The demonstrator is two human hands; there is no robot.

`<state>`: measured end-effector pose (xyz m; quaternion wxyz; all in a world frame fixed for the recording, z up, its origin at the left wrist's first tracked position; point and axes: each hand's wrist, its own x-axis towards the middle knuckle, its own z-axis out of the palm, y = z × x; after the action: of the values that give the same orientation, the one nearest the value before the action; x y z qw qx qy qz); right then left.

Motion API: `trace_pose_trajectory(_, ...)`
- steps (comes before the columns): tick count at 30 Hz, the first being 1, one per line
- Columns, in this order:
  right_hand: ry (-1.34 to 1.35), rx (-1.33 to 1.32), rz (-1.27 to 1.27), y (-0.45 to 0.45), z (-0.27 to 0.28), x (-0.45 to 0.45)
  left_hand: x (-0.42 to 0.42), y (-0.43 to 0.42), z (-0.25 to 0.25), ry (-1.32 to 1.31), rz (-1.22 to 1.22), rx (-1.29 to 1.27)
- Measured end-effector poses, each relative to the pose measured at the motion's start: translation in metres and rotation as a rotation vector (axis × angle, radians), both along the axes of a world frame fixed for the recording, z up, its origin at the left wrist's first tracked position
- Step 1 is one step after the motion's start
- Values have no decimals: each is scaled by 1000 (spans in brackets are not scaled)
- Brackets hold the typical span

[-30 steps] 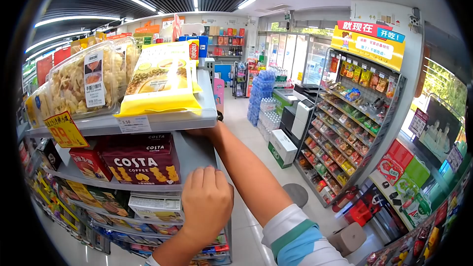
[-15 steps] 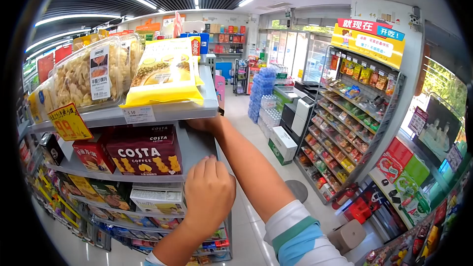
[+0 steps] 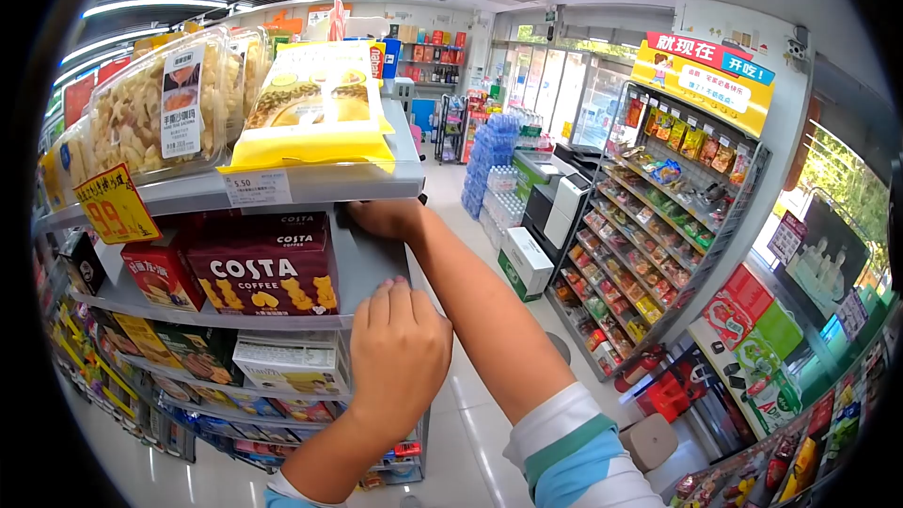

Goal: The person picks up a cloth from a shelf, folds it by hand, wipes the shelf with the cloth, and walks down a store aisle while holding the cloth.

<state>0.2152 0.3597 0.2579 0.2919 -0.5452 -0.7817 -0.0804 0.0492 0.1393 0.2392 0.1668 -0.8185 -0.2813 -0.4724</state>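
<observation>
My left hand (image 3: 402,343) is at the right front corner of the middle shelf (image 3: 372,268), its fingers curled inward with the knuckles up. What lies under those fingers is hidden. My right hand (image 3: 384,218) reaches in beneath the upper shelf (image 3: 400,183), and its fingertips are out of sight in the shadow there. Left of both hands stands a maroon Costa Coffee box (image 3: 266,268) with yellow bear shapes, next to a red box (image 3: 162,273). Above, yellow nabati packets (image 3: 315,113) lie stacked beside clear tubs of a puffed snack (image 3: 150,113).
A yellow price sign (image 3: 117,207) and a white label (image 3: 261,188) hang on the upper shelf's front. Lower shelves hold a white box (image 3: 290,360) and other packets. To the right stand a tall snack rack (image 3: 649,245), stacked bottled water (image 3: 489,169) and a carton (image 3: 525,265).
The view has shifted slightly, and the shelf appears a little lower and further left. My right hand shows a bit more under the upper shelf. My left hand keeps its curled pose.
</observation>
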Motion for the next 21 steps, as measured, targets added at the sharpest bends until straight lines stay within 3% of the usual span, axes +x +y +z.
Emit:
trace_pose_trajectory(11, -167, -104, -142, -27, 19, -11, 6, 3, -2, -16, 21, 7)
trace_pose_trajectory(14, -182, -236, -139, -21, 20, -7, 9, -1, 0, -5, 0, -25)
trace_pose_trajectory(16, -155, -120, -223, -3, 9, -6, 6, 1, -2, 4, 2, 2)
trace_pose_trajectory(21, -62, -291, -257, -6, 18, -13, 8, 11, -13, 48, 33, 50)
